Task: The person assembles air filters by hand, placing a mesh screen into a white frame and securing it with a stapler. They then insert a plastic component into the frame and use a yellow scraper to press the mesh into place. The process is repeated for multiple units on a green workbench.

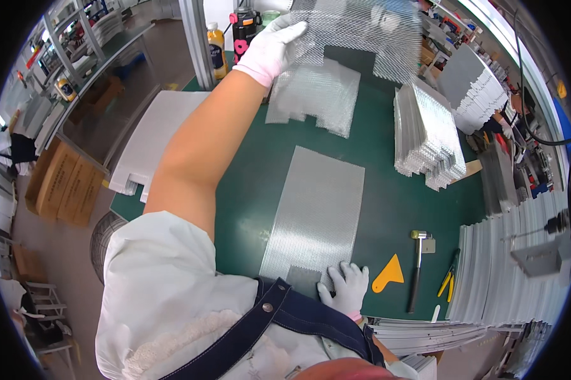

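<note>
Green workbench mat [387,209]: left hand [269,50], fingers clamped on a notched mesh sheet [361,28] raised at the far edge; right hand [346,288], fingers spread, presses a flat mesh panel [317,209] lying near the centre.

A dark green counter [418,209] fills the middle of a workshop under bright, even light. To its left the floor [64,247] is pale grey-brown, with brown cardboard boxes [60,183] stacked on it and a round fan guard [102,237] just beside the counter's near corner. A grey metal post [197,41] rises at the counter's far edge. Farther left runs a metal shelving frame [76,44] with small items on it. At the lower left stands a low white rack [44,304]. To the right, cluttered workbenches [526,164] crowd the edge.
</note>
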`<state>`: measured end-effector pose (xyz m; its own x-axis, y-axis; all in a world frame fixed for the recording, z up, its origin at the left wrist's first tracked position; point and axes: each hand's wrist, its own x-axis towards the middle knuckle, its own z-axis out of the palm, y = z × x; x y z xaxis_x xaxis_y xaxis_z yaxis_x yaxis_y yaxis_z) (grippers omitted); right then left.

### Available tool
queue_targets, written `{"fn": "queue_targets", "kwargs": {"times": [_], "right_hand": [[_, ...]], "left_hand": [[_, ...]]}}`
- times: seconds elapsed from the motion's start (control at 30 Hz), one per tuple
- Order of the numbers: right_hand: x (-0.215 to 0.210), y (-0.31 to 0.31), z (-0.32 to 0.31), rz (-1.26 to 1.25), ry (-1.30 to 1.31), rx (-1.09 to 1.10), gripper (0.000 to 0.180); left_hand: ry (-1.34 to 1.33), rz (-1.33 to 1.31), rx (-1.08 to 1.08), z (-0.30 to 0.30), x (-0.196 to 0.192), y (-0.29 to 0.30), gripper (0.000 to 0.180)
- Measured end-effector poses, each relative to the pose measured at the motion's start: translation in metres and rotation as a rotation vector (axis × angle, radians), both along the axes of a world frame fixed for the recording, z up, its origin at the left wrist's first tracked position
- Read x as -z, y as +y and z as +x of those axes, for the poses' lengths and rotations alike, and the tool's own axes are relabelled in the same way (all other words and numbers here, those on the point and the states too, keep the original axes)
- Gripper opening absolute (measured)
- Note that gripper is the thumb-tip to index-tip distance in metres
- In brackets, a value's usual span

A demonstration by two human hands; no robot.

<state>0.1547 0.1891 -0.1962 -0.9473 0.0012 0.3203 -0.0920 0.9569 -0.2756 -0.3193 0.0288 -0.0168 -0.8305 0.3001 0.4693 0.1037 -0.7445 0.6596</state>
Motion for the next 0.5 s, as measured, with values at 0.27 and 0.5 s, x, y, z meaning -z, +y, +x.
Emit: {"fn": "queue_targets", "kwargs": {"times": [0.27, 0.5], "right_hand": [[-0.070, 0.046, -0.014, -1.847, 0.216, -0.069, 0.054], [-0.107, -0.001, -0.021, -1.061, 0.116, 0.309, 0.060]], "left_hand": [[-0.029, -0.570, 0.054, 0.252, 0.060, -0.061, 0.080], [0.000, -0.942, -0.183, 0.348, 0.082, -0.083, 0.073]]}}
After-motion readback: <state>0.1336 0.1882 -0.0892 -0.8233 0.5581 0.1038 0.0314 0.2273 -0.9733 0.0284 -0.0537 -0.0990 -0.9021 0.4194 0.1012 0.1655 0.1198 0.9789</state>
